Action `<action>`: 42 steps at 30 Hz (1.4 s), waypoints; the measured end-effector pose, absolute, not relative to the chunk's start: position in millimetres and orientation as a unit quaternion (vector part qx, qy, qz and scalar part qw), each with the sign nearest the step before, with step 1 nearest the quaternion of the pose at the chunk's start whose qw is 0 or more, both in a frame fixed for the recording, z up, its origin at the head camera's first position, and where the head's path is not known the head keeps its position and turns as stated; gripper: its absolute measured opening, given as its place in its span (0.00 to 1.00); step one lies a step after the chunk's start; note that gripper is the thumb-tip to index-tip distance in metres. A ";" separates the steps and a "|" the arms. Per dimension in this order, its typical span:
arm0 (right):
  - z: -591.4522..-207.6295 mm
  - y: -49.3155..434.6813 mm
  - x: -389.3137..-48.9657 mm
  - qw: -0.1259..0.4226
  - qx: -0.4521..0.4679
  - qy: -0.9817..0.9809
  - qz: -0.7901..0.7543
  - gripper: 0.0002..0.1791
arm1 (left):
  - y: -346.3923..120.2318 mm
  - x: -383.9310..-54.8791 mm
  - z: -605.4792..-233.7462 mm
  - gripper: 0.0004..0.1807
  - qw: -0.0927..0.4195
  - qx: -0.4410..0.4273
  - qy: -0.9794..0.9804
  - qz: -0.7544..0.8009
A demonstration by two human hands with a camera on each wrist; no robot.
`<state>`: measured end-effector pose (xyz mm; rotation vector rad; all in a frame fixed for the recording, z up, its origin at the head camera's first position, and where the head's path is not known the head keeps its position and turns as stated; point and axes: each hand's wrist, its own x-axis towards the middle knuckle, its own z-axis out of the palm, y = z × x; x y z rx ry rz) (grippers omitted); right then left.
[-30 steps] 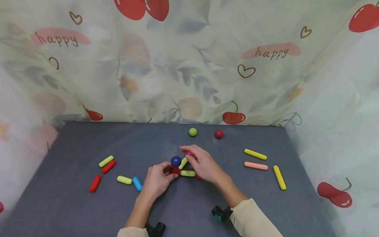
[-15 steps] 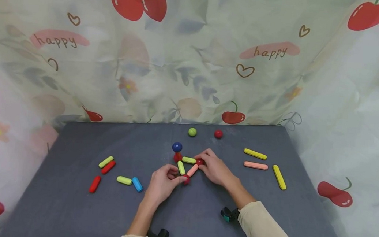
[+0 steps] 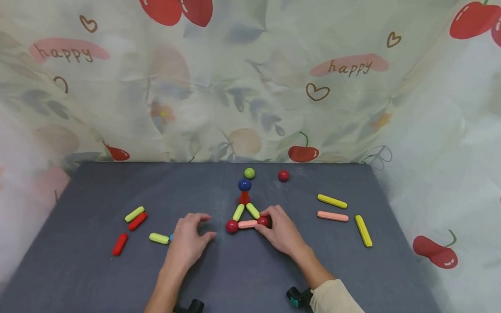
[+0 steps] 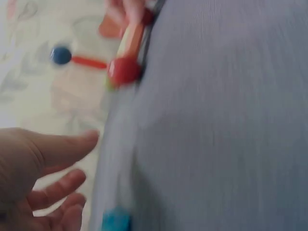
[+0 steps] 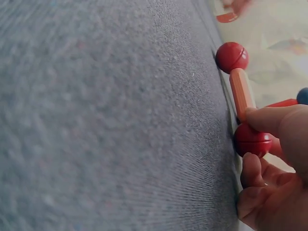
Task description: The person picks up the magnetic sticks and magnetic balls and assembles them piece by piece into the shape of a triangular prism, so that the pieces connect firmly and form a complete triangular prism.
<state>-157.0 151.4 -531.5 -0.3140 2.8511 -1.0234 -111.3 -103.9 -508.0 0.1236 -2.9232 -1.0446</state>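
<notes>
A triangle (image 3: 246,224) of balls and rods lies in the middle of the surface (image 3: 241,282): a pink rod (image 3: 249,224) along its near side, two yellow-green rods running back to the far corner. There a short red rod (image 3: 244,195) carries a blue ball (image 3: 244,184). Half a second ago a corner pointed toward the person; now the triangle has been turned, the blue ball is at the far end and the near side faces the person.

The right hand (image 3: 283,230) pinches the right corner ball (image 3: 263,221) between thumb and fingers. The left hand (image 3: 189,239) has let go of its corner and moved left; its fingers are parted and hold nothing, near a blue rod (image 4: 115,220). The left corner ball (image 3: 232,226) is free of any hand, and the joints look closed, so the shape seems to hold together with one hand on it.

Further out, loose rods lie to both sides, while a green ball (image 3: 249,173) and a red ball (image 3: 283,175) sit at the back.
</notes>
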 end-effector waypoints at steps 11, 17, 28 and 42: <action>-534.3 148.4 -154.7 0.024 -0.093 0.936 -0.337 0.19 | -160.2 -86.8 -511.5 0.26 -0.002 0.108 -0.946 -0.307; -535.3 146.2 -153.3 0.031 -0.094 0.936 -0.338 0.20 | -152.2 -87.3 -512.2 0.23 0.013 0.098 -0.944 -0.314; -534.1 141.9 -156.2 0.012 -0.125 0.935 -0.331 0.18 | -106.3 -121.5 -504.6 0.19 0.067 0.003 -0.860 -0.505; -535.3 136.3 -157.8 0.006 -0.141 0.933 -0.330 0.18 | -84.0 -132.1 -521.2 0.20 -0.001 0.018 -0.865 -0.501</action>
